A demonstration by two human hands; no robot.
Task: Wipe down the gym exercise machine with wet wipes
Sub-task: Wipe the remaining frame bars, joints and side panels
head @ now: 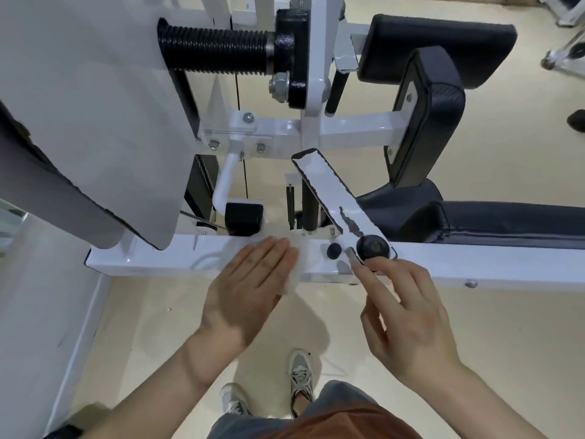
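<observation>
Shroud (95,122), grey and flat, fills the far left of the exercise machine (311,90). Black ribbed roller (215,47) sticks out from behind it toward the white upright. Lower down, white frame beam (142,258) runs horizontal across the view. Black rubber block (243,218) sits at the end of a bent white tube, just behind the beam.

Left hand (250,280): flat, palm down, fingers straight and together, pressing the wet wipe (299,269) onto the beam top. Wipe is spread under the fingers. Its edge shows past the fingertips on the right and drapes over the beam's near face.

Right of the wipe: small black cap (334,250) on the beam. Next to it a white lever plate (326,188) runs diagonally up-left from a black knob (373,247). Paint is chipped along the plate's lower stretch.

Right hand (411,312): holds nothing, fingers apart and mostly straight. Index tip is at the plate's low end, just beside the knob; can't tell if it actually touches.

Black back pads (437,45) upper right, black seat (506,223) behind the beam at far right. Person's grey trainers (300,378) stand on the beige floor (474,327) near the bottom edge.
</observation>
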